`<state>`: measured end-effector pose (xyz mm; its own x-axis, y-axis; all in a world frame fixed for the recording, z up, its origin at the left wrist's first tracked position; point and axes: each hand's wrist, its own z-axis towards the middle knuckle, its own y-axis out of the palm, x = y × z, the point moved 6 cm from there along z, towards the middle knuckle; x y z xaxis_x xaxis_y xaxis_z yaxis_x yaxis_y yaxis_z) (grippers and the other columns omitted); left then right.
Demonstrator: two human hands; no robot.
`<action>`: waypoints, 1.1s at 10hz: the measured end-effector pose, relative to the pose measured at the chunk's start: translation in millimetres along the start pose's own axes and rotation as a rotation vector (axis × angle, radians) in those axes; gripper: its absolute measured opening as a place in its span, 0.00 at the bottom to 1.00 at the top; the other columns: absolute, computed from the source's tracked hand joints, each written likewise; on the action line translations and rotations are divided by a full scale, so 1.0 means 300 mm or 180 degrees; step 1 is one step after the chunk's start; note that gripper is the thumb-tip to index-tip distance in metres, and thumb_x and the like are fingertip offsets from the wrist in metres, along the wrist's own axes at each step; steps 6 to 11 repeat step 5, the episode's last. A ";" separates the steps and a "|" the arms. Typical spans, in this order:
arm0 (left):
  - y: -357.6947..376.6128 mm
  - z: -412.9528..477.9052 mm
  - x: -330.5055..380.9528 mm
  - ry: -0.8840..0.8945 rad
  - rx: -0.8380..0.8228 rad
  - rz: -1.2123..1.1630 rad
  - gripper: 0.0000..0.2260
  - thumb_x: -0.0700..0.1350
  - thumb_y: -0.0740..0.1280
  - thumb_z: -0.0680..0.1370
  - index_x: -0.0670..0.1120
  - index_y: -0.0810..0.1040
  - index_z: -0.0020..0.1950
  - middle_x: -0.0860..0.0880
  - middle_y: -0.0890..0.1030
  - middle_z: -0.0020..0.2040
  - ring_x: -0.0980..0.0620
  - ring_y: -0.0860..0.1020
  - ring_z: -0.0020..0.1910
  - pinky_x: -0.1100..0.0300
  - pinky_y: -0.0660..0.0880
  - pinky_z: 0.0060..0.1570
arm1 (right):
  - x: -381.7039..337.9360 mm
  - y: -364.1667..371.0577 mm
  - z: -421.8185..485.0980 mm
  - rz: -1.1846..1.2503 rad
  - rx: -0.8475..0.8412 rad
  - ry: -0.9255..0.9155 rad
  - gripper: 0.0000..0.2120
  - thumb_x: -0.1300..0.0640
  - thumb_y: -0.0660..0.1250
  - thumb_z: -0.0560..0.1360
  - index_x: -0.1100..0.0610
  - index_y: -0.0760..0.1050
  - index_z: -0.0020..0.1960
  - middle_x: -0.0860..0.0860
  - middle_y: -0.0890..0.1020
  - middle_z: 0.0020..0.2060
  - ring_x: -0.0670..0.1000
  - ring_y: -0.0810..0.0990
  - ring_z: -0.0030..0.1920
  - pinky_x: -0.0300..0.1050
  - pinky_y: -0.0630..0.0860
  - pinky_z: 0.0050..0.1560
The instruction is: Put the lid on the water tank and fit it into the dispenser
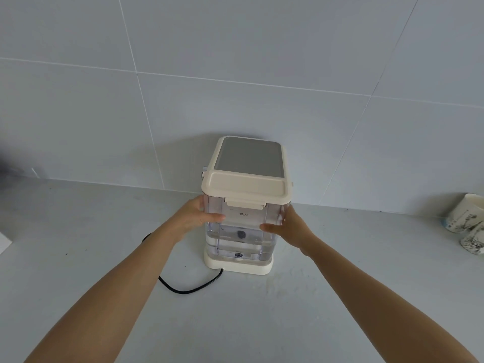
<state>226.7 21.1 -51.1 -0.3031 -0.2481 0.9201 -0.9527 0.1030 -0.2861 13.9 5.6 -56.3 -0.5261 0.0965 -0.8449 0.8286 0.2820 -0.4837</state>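
With the lid (pixel 245 188) already on, the left hand (pixel 195 217) and right hand (pixel 292 227) clasp the tank (pixel 239 231) by its sides on the dispenser (pixel 250 155) base, apparently seating it; next, press down evenly until flush.

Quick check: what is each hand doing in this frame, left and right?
Left hand: closed on the left side of the clear water tank, thumb across its front.
Right hand: closed on the tank's right side, thumb across its front.
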 end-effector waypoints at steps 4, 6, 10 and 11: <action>-0.021 -0.110 0.216 0.1062 0.0783 0.0649 0.41 0.49 0.69 0.71 0.51 0.45 0.74 0.58 0.52 0.74 0.56 0.53 0.74 0.62 0.51 0.68 | -0.162 -0.100 -0.053 -0.0331 0.0082 -0.0670 0.54 0.54 0.70 0.69 0.56 0.27 0.71 0.52 0.50 0.76 0.54 0.56 0.74 0.45 0.59 0.70; -0.025 -0.131 0.332 0.1449 0.1046 0.1368 0.39 0.52 0.64 0.74 0.46 0.40 0.74 0.50 0.43 0.77 0.55 0.43 0.75 0.63 0.44 0.70 | -0.243 -0.178 -0.081 -0.0773 0.0328 -0.0949 0.53 0.45 0.67 0.69 0.56 0.27 0.71 0.51 0.37 0.75 0.51 0.41 0.76 0.47 0.47 0.74; -0.025 -0.131 0.332 0.1449 0.1046 0.1368 0.39 0.52 0.64 0.74 0.46 0.40 0.74 0.50 0.43 0.77 0.55 0.43 0.75 0.63 0.44 0.70 | -0.243 -0.178 -0.081 -0.0773 0.0328 -0.0949 0.53 0.45 0.67 0.69 0.56 0.27 0.71 0.51 0.37 0.75 0.51 0.41 0.76 0.47 0.47 0.74; -0.025 -0.131 0.332 0.1449 0.1046 0.1368 0.39 0.52 0.64 0.74 0.46 0.40 0.74 0.50 0.43 0.77 0.55 0.43 0.75 0.63 0.44 0.70 | -0.243 -0.178 -0.081 -0.0773 0.0328 -0.0949 0.53 0.45 0.67 0.69 0.56 0.27 0.71 0.51 0.37 0.75 0.51 0.41 0.76 0.47 0.47 0.74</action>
